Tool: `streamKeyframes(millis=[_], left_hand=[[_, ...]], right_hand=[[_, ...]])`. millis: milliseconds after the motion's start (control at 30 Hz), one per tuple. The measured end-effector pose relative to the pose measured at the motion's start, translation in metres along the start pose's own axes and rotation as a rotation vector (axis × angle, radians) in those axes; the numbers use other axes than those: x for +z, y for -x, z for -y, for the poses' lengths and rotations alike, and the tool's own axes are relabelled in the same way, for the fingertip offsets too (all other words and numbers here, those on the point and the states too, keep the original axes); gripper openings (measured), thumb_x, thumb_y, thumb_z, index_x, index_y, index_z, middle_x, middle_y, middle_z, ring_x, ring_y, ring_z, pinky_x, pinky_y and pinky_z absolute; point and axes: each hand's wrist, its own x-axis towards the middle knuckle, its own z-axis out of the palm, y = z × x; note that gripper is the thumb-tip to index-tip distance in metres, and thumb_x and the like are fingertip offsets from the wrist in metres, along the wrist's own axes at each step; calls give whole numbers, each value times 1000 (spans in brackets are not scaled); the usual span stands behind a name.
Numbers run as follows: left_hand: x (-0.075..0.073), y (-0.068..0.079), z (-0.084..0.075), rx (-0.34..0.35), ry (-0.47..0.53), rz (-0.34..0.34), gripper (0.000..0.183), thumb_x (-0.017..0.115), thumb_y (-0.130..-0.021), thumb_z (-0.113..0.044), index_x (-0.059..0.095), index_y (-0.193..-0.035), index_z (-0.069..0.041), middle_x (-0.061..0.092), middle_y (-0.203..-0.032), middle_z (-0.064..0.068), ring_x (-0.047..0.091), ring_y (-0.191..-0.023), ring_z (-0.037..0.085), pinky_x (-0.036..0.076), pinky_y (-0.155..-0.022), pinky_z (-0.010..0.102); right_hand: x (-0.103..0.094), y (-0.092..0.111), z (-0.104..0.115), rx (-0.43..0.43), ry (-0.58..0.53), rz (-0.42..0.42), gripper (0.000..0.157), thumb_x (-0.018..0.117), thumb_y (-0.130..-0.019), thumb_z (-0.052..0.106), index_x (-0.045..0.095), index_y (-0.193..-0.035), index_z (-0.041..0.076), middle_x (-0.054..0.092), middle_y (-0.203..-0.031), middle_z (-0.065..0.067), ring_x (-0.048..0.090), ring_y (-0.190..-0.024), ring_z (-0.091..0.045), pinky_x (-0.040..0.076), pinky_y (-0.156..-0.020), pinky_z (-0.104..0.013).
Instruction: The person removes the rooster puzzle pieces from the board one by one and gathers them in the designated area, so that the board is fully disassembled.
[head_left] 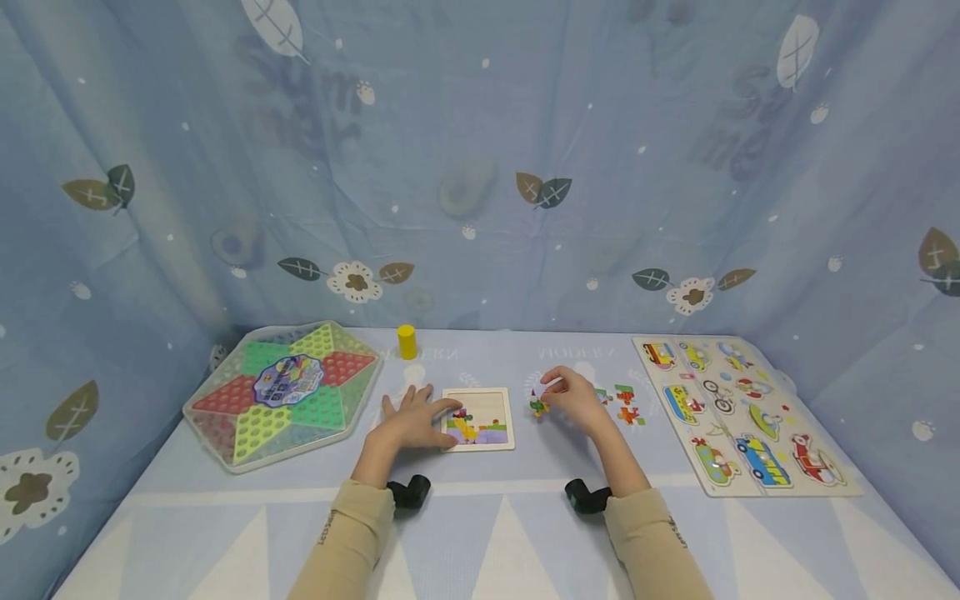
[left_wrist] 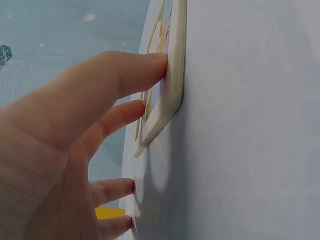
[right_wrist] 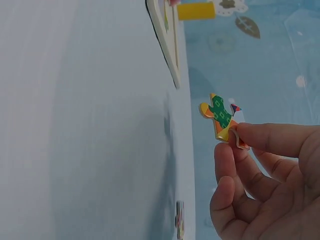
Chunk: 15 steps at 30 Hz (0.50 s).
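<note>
A wooden puzzle tray (head_left: 477, 392) lies in front of me, its lower part filled with a colourful picture. My left hand (head_left: 411, 419) rests at its left side, with the thumb and index fingertips touching the frame and the other fingers spread on the table. Between thumb and fingers, my right hand (head_left: 573, 400) pinches a green and yellow jigsaw piece (right_wrist: 221, 116), held up off the table to the right of the tray. More loose jigsaw pieces (head_left: 628, 414) lie beyond the right hand, partly hidden by it.
On the left sits a hexagonal Chinese checkers board (head_left: 307, 400) in a clear case. A yellow cylinder (head_left: 407, 342) stands behind the tray. At the right lies a wooden vehicle peg puzzle board (head_left: 750, 417). A patterned blue curtain (head_left: 480, 167) hangs behind the table.
</note>
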Motion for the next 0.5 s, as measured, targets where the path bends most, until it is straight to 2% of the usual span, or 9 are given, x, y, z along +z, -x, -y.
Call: streamKeyframes(millis=[200, 500], left_hand=[[0, 0, -1, -4, 9, -1, 61, 70, -77, -42, 49, -132, -29, 20, -150, 21, 8, -137, 47, -2, -97, 73], [1, 0, 0, -5, 12, 7, 62, 69, -77, -42, 48, -134, -29, 19, -150, 21, 7, -137, 47, 0, -97, 73]], right_hand=[[-15, 6, -7, 10, -9, -4, 24, 63, -85, 7, 56, -107, 0, 62, -92, -14, 58, -81, -25, 42, -62, -31], [-35, 11, -22, 42, -20, -10, 25, 62, -85, 7, 55, -108, 1, 61, -92, -14, 57, -81, -23, 40, -64, -30]])
